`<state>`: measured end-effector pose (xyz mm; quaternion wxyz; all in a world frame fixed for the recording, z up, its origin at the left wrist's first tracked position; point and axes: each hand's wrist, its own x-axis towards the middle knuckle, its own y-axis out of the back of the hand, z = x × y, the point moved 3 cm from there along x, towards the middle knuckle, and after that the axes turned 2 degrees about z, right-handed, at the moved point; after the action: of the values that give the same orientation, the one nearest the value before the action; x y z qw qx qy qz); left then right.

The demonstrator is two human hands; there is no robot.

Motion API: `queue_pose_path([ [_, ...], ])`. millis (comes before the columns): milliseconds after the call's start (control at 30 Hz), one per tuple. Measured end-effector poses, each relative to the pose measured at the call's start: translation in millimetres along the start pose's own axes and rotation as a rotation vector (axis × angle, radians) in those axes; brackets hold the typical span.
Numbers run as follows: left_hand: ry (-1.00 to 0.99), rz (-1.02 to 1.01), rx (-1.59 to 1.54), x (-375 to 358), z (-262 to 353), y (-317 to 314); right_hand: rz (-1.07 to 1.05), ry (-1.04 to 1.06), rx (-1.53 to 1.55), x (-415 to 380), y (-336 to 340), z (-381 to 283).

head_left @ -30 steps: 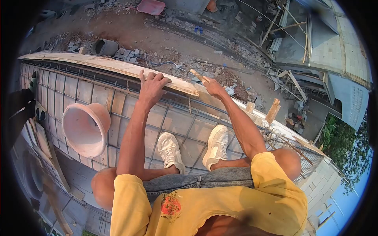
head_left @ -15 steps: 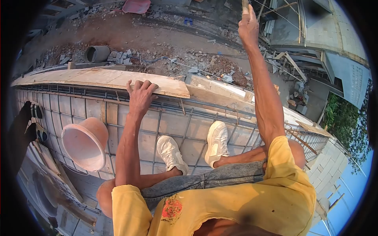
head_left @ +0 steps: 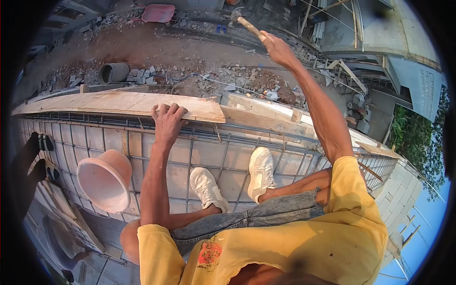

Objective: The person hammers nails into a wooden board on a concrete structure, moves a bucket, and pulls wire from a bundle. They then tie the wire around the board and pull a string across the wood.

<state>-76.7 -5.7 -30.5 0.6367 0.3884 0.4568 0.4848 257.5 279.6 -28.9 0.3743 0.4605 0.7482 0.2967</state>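
Observation:
I squat on a steel rebar grid [head_left: 223, 152] at the edge of a raised slab, in white shoes. My left hand [head_left: 167, 118] presses down on a long wooden edge board [head_left: 118, 102], fingers curled over its inner edge. My right hand [head_left: 278, 50] is raised out past the edge, shut on the wooden handle of a hammer [head_left: 247, 24]; its metal head points up and left, high above the board. A second plank [head_left: 259, 118] joins the board just right of my left hand.
A pink plastic bucket [head_left: 104, 178] lies on its side on the grid to my left. Another person's sandalled feet [head_left: 42, 156] stand at the far left. Beyond the board is a drop to rubble, a concrete pipe [head_left: 113, 72] and a red tray [head_left: 157, 13].
My right hand swung the hammer up from the board to high overhead, and now it comes down and left. My left hand stays pressed on the board.

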Motion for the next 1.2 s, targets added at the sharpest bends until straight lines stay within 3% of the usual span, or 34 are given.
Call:
queue_pose_path([
  [100,-0.007,0.007,-0.009,3.0,0.6,-0.6,0.473,0.021,0.168,21.5,54.8,-6.6],
  [233,-0.008,0.008,-0.008,6.7,0.4,1.6,0.908,-0.098,0.275,-21.4,0.2,-44.1],
  [267,0.005,-0.006,-0.007,5.2,-1.2,1.3,0.666,-0.234,0.345,-59.6,-49.5,-50.0],
  [300,0.008,-0.021,-0.007,4.0,-2.7,0.5,0.075,-0.338,0.153,-90.0,-102.4,-28.0],
  [333,0.007,-0.032,-0.012,6.7,0.0,0.0,-0.524,-0.19,-0.154,-114.5,-152.4,-9.4],
  [367,-0.01,-0.005,-0.018,18.7,-0.8,4.5,-0.624,-0.185,-0.148,-130.9,-186.8,-6.3],
  [433,0.01,0.058,-0.042,31.7,1.5,3.6,-0.71,-0.073,-0.139,-91.9,-176.9,10.4],
  [467,-0.005,0.001,-0.055,6.1,1.2,5.2,-0.784,-0.195,0.057,-79.1,-141.9,-3.4],
  [533,0.011,0.007,-0.061,11.9,3.9,6.4,-0.337,0.021,0.141,-40.0,-95.0,-3.9],
  [567,0.003,-0.006,-0.053,6.9,3.5,7.3,-0.204,-0.109,0.218,-27.4,-54.3,-31.1],
  [667,0.0,-0.014,-0.028,8.9,2.0,6.7,0.393,-0.056,0.525,14.8,19.5,-62.3],
  [700,0.003,-0.022,-0.028,8.8,2.9,5.3,0.548,0.064,0.397,26.9,36.0,-61.4],
  [800,0.005,-0.03,-0.025,13.1,0.9,7.0,0.872,-0.115,0.329,-3.8,-8.9,-57.7],
  [833,0.008,-0.027,-0.026,12.7,0.0,6.0,0.716,-0.126,0.289,-38.8,-54.5,-55.6],
  [867,0.002,-0.027,-0.025,11.2,1.3,5.1,0.073,-0.378,0.179,-83.0,-97.9,-54.2],
  [933,0.026,-0.073,-0.002,-3.8,0.9,-5.5,-0.683,-0.357,0.002,-146.3,-191.8,-34.6],
  [1000,0.032,-0.031,-0.037,7.2,-5.6,-8.3,-0.669,-0.161,-0.042,-74.2,-152.1,-13.6],
  [1033,0.002,-0.022,-0.019,8.0,-3.0,-0.5,-0.715,-0.134,-0.009,-79.3,-145.1,-2.8],
  [1100,-0.004,0.011,-0.04,6.3,0.7,2.9,-0.431,-0.144,0.134,-45.8,-78.2,-7.6],
  [1200,-0.017,0.017,-0.027,9.1,-3.2,1.3,0.29,-0.016,0.18,4.4,-1.1,-8.3],
])
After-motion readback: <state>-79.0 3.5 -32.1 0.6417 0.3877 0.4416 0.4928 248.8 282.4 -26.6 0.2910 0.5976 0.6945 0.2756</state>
